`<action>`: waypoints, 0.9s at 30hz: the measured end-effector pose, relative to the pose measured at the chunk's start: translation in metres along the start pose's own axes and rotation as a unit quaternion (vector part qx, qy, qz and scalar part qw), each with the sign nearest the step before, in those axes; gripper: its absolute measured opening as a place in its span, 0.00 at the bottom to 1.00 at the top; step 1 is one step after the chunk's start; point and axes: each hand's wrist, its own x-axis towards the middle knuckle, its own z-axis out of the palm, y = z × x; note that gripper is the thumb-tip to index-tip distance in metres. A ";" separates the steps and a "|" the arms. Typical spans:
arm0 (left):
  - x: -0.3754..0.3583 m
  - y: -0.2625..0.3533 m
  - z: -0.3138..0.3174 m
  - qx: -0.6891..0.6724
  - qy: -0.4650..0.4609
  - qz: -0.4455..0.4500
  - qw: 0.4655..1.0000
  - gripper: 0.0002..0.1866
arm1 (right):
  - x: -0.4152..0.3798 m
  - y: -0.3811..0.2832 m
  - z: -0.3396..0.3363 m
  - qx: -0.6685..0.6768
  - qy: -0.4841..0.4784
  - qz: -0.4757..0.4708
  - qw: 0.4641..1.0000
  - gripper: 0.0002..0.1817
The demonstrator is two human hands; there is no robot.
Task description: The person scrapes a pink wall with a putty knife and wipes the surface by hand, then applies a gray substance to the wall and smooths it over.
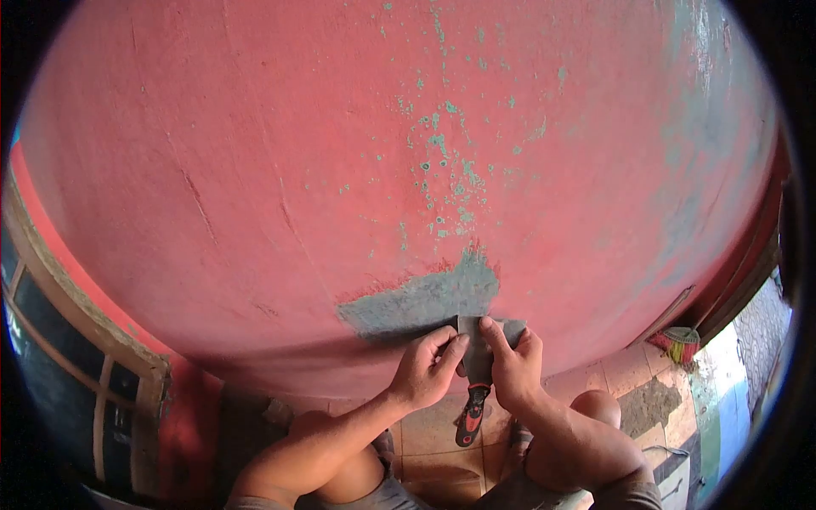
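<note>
Red and black, the scraper's handle points down between the hands; the left hand (427, 367) and right hand (515, 364) each grip the scraper's blade (478, 359), near the grey patch (429, 299).

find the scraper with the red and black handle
In the head view, the scraper is low, just right of centre, between the left hand and right hand, below the wall's grey patch.

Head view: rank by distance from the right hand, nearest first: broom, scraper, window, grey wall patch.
From the right hand:
1. Scraper: at the fingers
2. Grey wall patch: just above
3. Broom: off right
4. Window: far left
</note>
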 end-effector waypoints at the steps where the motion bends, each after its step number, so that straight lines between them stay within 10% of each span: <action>1: 0.001 -0.007 0.001 -0.005 -0.001 0.003 1.000 0.16 | 0.002 0.003 -0.001 -0.002 0.001 -0.005 1.000 0.16; 27: -0.001 -0.016 0.010 -0.039 0.011 0.010 0.999 0.12 | 0.007 -0.003 0.001 -0.073 0.023 -0.079 0.994 0.16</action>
